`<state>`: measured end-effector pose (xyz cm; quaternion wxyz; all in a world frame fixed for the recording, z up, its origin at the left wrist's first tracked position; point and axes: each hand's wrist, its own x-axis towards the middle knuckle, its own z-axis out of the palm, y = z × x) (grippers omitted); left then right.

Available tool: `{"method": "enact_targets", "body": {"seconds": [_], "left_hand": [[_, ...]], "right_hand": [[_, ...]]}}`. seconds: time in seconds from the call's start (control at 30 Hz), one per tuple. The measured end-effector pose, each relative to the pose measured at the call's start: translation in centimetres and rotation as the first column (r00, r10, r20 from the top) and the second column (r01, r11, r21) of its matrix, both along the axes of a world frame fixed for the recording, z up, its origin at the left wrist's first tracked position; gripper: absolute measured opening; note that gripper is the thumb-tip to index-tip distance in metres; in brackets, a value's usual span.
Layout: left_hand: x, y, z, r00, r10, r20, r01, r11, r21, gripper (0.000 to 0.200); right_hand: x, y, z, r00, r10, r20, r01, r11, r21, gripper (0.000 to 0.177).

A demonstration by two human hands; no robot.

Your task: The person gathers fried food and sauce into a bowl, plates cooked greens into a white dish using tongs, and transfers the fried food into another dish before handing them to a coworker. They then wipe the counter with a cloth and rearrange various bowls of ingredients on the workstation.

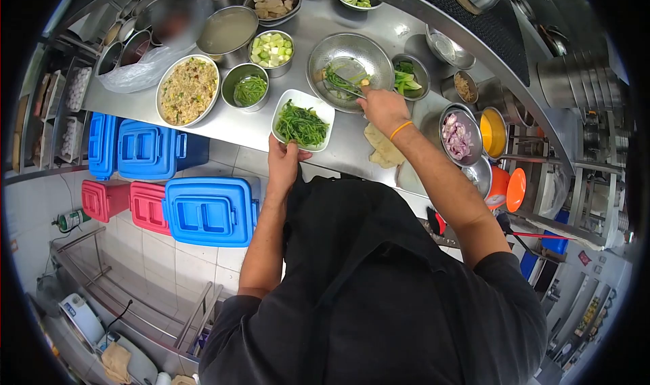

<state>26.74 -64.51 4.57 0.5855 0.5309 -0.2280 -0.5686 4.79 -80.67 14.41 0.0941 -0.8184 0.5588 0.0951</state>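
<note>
Head view shows a white bowl [329, 117] at a steel counter [300, 72], floor [156, 266] tiled.

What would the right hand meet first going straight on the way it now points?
Led by its metal utensil, the right hand would probably meet the greens in the metal bowl first, though depth is unclear.

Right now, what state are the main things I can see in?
White dish, filled with greens
Left hand, holding the dish's near edge
Right hand, closed around metal utensil
Metal bowl, some greens inside
Red onions, cut, uncovered
Rice, uncovered
Front blue bin, lidded
Cloth, crumpled
</note>
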Motion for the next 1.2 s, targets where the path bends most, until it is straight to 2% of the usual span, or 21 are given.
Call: {"method": "enact_targets", "body": {"seconds": [0.2,0.3,0.4,0.5,0.6,0.7,0.77,0.8,0.87,0.9,0.93,1.13,1.2], "left_hand": [[-0.3,-0.1,0.4,1.000,-0.008,-0.012,0.008,1.000,0.010,0.048],[-0.4,-0.1,0.6,1.000,-0.004,-0.012,0.004,1.000,0.009,0.048],[-0.4,-0.1,0.7,1.000,0.003,-0.026,-0.002,1.000,0.006,0.048],[-0.3,-0.1,0.2,0.999,0.013,-0.044,-0.013,1.000,0.005,0.047],[-0.3,-0.1,-0.7,0.998,0.012,-0.066,-0.011,1.000,0.016,0.046],[-0.3,0.0,-1.2,0.996,0.016,-0.092,-0.015,1.000,0.015,0.044],[-0.6,0.0,-1.5,0.994,0.016,-0.107,-0.015,1.000,0.014,0.044],[-0.8,0.0,-1.6,0.994,0.019,-0.108,-0.017,1.000,0.018,0.044],[-1.0,0.1,-1.7,0.996,0.026,-0.086,-0.024,0.999,0.025,0.044],[-1.0,0.2,-1.6,0.998,0.030,-0.064,-0.029,0.999,0.026,0.044],[-1.1,0.1,-1.7,0.999,0.035,-0.042,-0.034,0.999,0.024,0.044],[0.6,0.8,-3.6,0.999,-0.025,0.032,0.022,0.995,0.094,0.047],[1.2,1.2,-2.9,0.995,-0.044,0.089,0.031,0.989,0.142,0.050]], "right_hand": [[0.0,-0.1,-0.3,1.000,-0.011,0.015,0.011,1.000,-0.001,0.028],[-1.0,-0.4,-0.7,0.989,-0.070,0.127,0.067,0.997,0.028,0.030],[-2.9,-0.7,-1.7,0.929,-0.102,0.356,0.091,0.995,0.047,0.032],[-4.3,-0.4,-1.2,0.802,-0.278,0.528,0.162,0.953,0.255,0.033],[-2.8,2.1,4.7,0.719,-0.448,0.531,0.188,0.861,0.472,0.035],[-1.8,4.7,5.6,0.661,-0.460,0.593,0.125,0.847,0.517,0.036],[-1.2,6.4,2.9,0.751,-0.201,0.629,0.010,0.956,0.293,0.036],[-1.0,7.1,1.7,0.781,-0.067,0.621,-0.055,0.983,0.176,0.036],[0.5,7.9,2.8,0.946,0.094,0.311,-0.138,0.983,0.123,0.035],[1.0,8.3,3.3,0.977,0.167,0.134,-0.182,0.977,0.109,0.034],[1.2,8.4,3.5,0.975,0.198,0.099,-0.206,0.975,0.080,0.034],[-0.9,7.8,10.0,0.993,0.117,0.035,-0.118,0.993,0.028,0.037],[-2.3,5.4,10.0,0.994,0.075,-0.075,-0.077,0.997,-0.022,0.037]]}}
